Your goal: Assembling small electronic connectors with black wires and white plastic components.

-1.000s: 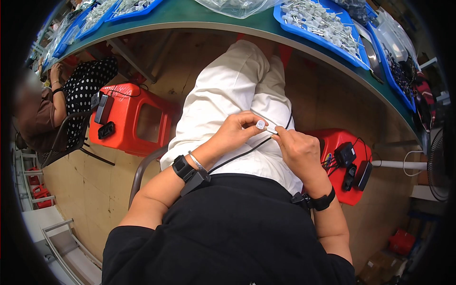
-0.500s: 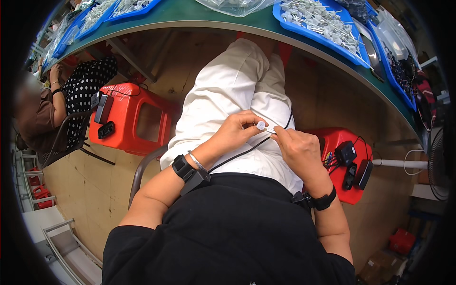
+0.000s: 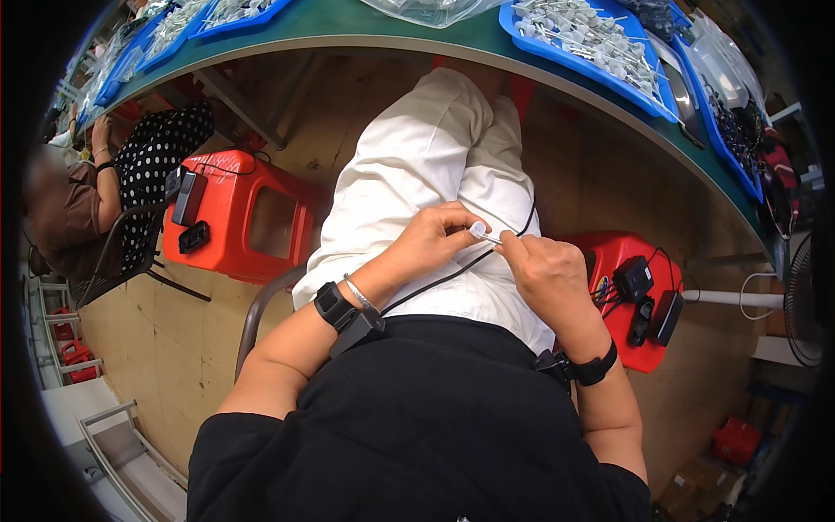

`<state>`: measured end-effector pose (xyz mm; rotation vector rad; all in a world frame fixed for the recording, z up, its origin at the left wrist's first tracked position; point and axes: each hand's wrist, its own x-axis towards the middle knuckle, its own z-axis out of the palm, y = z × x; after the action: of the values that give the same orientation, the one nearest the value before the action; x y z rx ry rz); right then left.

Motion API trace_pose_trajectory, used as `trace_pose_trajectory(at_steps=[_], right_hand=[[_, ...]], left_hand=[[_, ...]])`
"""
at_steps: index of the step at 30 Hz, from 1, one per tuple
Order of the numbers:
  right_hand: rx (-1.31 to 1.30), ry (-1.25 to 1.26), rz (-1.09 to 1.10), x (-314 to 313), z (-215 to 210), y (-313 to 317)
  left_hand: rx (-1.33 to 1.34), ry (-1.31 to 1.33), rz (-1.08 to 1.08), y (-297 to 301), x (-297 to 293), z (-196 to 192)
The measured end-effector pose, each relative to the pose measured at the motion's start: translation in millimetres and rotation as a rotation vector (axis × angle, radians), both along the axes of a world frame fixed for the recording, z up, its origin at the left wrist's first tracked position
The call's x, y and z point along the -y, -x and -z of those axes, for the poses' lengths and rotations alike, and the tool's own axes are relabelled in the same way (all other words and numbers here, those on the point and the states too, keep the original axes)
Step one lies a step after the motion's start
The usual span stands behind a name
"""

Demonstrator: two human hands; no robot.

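Above my lap, my left hand point(image 3: 433, 237) pinches a small translucent whitish plastic piece point(image 3: 477, 229) between thumb and forefinger. A thin metal pin point(image 3: 492, 239) runs from it toward my right hand point(image 3: 545, 271), whose thumb and forefinger are closed on the pin. Whether the pin sits inside the plastic piece or only touches it is too small to tell. Both hands stay close together over my white trousers point(image 3: 409, 157). A black cable point(image 3: 448, 278) passes beneath them.
Blue trays point(image 3: 522, 43) of similar loose pieces stand on the green table point(image 3: 383, 30). Red stools holding black devices flank me, one left point(image 3: 230, 217) and one right point(image 3: 609, 335). Another person point(image 3: 74, 204) sits far left. A fan point(image 3: 802, 300) stands at the right.
My right fingertips have shifted very slightly, and the thin metal pin between my hands shows more distinctly. My left hand keeps its place with the plastic piece.
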<state>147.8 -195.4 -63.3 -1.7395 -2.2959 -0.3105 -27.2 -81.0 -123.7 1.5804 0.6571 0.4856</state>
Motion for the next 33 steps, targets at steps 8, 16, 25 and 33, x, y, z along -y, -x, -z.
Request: trace_pose_trajectory(at_steps=[8,16,25,33], right_hand=[[-0.276,-0.076,-0.035,0,23,-10],[-0.459,-0.049,0.086,4,22,-13],[-0.627,-0.044,0.121,1,27,-9],[-0.682,-0.053,0.147,6,5,-10]], left_hand=[[-0.067,0.011,-0.046,5,-4,0],[-0.012,0.1,-0.043,-4,-1,1],[0.002,0.167,-0.056,0,1,2],[0.09,0.065,-0.052,-7,-1,-1]])
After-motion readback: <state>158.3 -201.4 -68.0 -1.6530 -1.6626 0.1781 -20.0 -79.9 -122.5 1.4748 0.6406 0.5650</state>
